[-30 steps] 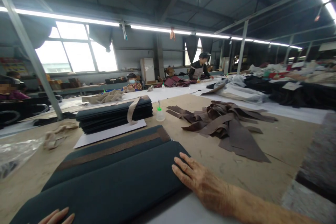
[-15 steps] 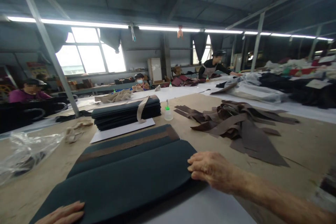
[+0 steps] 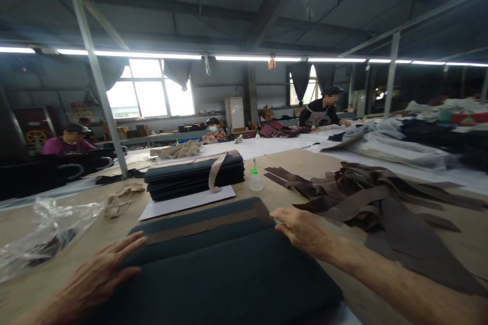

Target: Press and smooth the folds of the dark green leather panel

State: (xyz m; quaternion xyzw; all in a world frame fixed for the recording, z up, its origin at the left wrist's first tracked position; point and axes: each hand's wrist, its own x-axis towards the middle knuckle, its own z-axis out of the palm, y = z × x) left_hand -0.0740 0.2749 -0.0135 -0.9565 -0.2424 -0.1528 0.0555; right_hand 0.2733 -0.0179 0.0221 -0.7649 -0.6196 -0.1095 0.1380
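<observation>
A stack of dark green fabric panels lies on the brown worktable right in front of me. A brown strip runs across one panel near the stack's far side. My left hand rests flat, fingers spread, on the left edge of the panels. My right hand presses on the stack's far right corner, fingers curled at the edge. Neither hand holds anything.
A second pile of dark panels tied with a beige band sits on white card behind. A small glue bottle stands beside it. Brown leather strips sprawl right; clear plastic lies left. Other people work at far tables.
Both my hands slid forward along the panels: the left from the near corner up the left edge, the right to the far right corner. The camera view shifted left.
</observation>
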